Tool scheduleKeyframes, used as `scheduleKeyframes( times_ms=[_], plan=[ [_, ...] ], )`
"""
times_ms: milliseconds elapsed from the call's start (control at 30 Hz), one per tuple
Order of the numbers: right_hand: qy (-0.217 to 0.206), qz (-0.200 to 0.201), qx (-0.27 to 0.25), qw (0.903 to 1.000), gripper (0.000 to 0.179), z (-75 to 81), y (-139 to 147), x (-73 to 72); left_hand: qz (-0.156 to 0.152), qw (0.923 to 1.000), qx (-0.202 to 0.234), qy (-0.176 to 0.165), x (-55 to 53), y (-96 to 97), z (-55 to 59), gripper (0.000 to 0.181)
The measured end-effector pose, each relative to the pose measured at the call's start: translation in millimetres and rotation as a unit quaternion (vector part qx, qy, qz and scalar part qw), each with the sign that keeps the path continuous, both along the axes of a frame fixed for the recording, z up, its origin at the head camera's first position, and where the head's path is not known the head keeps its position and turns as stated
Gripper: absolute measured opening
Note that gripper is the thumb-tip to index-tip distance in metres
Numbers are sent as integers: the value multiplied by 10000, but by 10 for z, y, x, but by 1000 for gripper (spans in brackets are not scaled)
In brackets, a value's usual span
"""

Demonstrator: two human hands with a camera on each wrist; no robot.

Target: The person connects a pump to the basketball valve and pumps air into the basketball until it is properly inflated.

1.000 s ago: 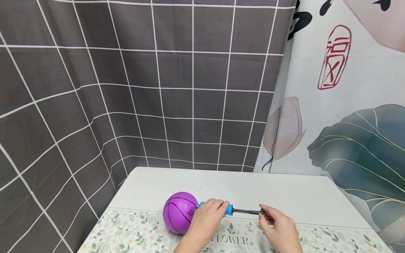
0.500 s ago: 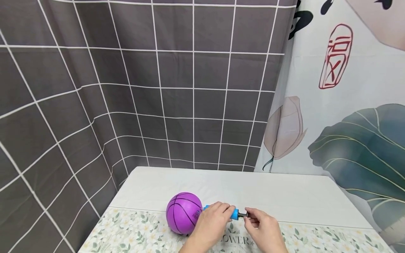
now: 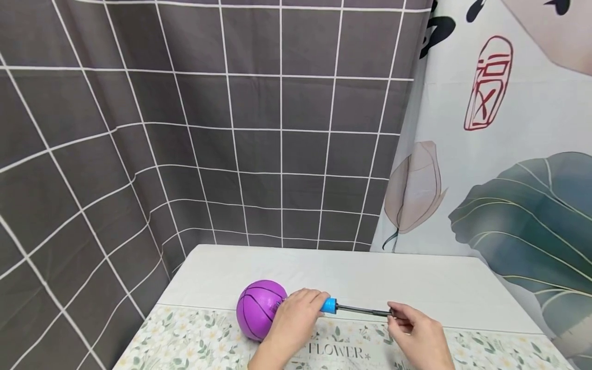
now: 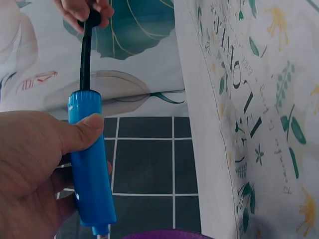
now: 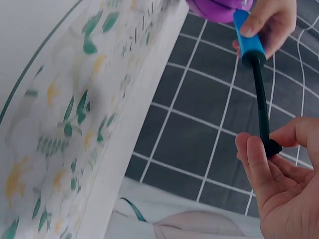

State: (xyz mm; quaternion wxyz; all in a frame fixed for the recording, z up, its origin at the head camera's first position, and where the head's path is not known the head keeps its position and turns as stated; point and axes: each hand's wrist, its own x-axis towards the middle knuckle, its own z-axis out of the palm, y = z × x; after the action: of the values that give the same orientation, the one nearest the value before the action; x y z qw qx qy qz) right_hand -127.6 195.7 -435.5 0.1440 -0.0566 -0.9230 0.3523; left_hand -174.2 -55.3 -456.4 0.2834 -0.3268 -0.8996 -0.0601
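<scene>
A purple ball (image 3: 260, 309) with black basketball lines sits on the table at the left of the hands in the head view. My left hand (image 3: 296, 316) grips the blue barrel of a hand pump (image 4: 92, 174), its thumb lying along the barrel. The barrel's nozzle end points at the ball, whose purple edge shows at the bottom of the left wrist view. My right hand (image 3: 418, 331) pinches the black handle at the other end of the pump. Between the hands the black rod (image 5: 260, 94) stands far out of the barrel.
The table (image 3: 342, 267) has a plain white back part and a flower-printed front part with the word FLOWER. Behind it hangs a dark grey curtain (image 3: 305, 154) with white grid lines. At the right hangs a white cloth (image 3: 444, 108) with leaf and flower prints.
My right hand first pushes the rod in toward the barrel, then draws it back out to the right. The ball and left hand shift slightly right, then back left.
</scene>
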Motion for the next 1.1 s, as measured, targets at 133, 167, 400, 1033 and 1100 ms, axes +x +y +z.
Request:
scheduleKeyframes(
  times_ms=[133, 167, 400, 1033, 1100],
  plan=[
    [-107, -7, -46, 9999, 31, 9, 55, 13, -32, 10000, -36, 28, -2, 0, 9, 40],
    [-90, 16, -52, 9999, 31, 5, 53, 12, -36, 10000, -51, 45, -2, -3, 8, 40],
    [136, 111, 48, 9998, 29, -46, -60, 19, -87, 9999, -63, 128, 2, 12, -3, 40],
    [-49, 780, -381, 9962, 26, -137, -433, -67, -485, 9983, -155, 294, 57, 168, -91, 38],
    [18, 758, -389, 9964, 25, -122, -412, -61, -514, 9981, -97, 334, 46, 147, -81, 38]
  ],
)
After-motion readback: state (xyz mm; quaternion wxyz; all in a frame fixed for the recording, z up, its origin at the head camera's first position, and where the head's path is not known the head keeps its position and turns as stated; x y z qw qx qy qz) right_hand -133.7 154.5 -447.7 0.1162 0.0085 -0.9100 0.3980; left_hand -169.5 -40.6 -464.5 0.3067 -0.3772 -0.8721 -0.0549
